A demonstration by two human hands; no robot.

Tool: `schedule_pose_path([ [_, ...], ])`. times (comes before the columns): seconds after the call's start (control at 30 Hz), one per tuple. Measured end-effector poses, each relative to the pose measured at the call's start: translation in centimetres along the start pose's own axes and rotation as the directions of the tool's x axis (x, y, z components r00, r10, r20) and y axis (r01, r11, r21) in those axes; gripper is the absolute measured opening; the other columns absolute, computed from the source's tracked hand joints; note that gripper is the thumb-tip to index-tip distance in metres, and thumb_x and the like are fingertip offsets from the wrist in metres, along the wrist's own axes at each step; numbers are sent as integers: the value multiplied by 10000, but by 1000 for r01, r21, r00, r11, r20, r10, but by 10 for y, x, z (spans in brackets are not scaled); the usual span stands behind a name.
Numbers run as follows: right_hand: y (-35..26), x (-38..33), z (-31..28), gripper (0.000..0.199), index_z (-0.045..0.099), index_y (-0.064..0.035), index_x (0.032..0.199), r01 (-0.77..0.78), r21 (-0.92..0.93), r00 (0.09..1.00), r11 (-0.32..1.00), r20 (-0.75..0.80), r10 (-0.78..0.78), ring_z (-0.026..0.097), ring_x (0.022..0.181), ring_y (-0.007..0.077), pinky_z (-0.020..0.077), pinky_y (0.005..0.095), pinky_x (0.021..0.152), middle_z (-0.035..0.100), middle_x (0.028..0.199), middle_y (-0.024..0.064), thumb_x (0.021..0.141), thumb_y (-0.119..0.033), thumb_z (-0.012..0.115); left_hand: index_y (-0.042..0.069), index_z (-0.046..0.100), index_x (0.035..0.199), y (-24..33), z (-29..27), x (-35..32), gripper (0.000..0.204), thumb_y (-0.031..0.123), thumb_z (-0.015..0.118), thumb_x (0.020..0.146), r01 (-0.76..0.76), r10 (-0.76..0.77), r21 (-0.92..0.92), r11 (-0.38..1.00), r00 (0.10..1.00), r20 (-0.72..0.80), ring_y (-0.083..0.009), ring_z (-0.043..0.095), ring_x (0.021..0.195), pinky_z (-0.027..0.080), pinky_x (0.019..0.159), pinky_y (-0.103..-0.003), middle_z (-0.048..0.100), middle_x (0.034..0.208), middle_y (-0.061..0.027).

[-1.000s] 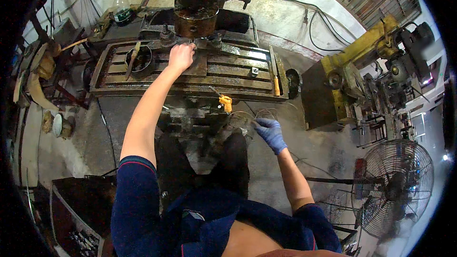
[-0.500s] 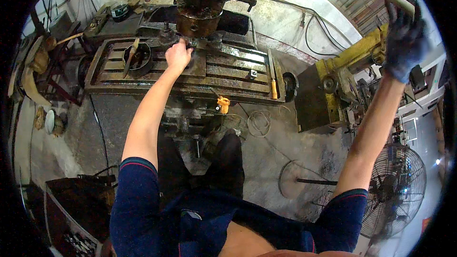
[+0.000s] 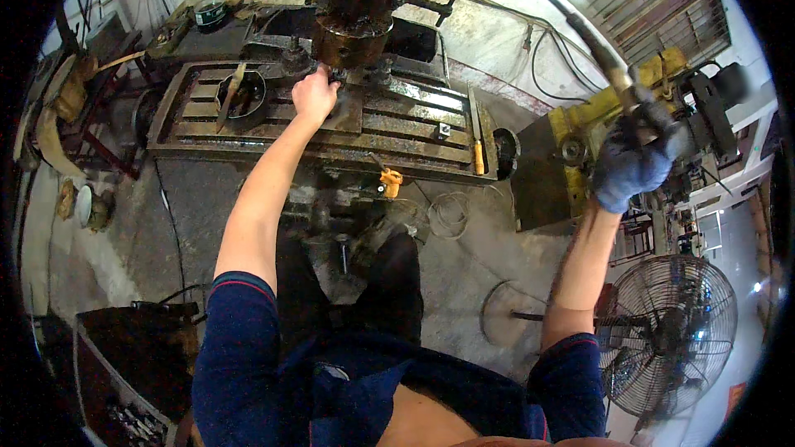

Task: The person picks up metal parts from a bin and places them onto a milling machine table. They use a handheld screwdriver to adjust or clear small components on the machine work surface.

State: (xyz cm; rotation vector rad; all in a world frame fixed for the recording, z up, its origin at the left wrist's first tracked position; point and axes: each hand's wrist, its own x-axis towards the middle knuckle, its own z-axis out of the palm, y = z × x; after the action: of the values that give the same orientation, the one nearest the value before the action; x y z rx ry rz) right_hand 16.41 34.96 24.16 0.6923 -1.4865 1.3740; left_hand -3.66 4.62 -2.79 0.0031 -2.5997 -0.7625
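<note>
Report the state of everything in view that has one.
Left hand: bare, at the spindle head's underside; grip hidden.
Right hand: gloved, closed around the lever handle.
Yellow-handled file: lying on the machine table.
Pan: brush-like tool laid across it.
Plastic bottle: upright.
Pedestal fan: standing; running or not, unclear.

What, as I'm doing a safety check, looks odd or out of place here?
A thin cable lies looped on the floor by the machine table, a possible trip risk. Oddly mismatched, the right hand is gloved, the left hand bare.
</note>
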Motion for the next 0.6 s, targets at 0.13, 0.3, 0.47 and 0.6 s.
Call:
schedule_pose_path([
  [0.13,16,-30,-2,331,593,-23,874,69,16,997,998,24,-69,562,925,268,346,404,941,612,890,137,889,-307,423,67,568,919,4,0,2,314,297,651,721,16,-17,21,1000,999,36,-333,616,720,481,642,-434,623,716,-163],
  [0.3,7,-16,0,316,558,-18,797,37,-150,998,988,46,-30,572,858,231,366,440,914,614,897,146,880,-298,436,60,569,920,1,0,2,322,297,653,719,-1,0,27,1000,1000,28,-333,616,727,482,644,-434,625,725,-158],
  [0.47,18,-35,9,352,574,28,758,115,-191,990,975,-58,-128,558,891,280,381,416,878,616,884,175,838,-300,471,78,570,933,1,-2,3,310,289,652,721,-11,9,34,999,999,44,-334,612,765,481,664,-440,628,772,-159],
  [0.6,18,-32,6,333,570,18,753,102,-112,994,988,-13,-105,557,894,283,374,435,889,608,894,182,828,-293,476,55,561,969,-12,-35,-7,339,287,643,735,-90,97,-71,993,989,111,-333,603,789,479,673,-433,630,804,-151],
])
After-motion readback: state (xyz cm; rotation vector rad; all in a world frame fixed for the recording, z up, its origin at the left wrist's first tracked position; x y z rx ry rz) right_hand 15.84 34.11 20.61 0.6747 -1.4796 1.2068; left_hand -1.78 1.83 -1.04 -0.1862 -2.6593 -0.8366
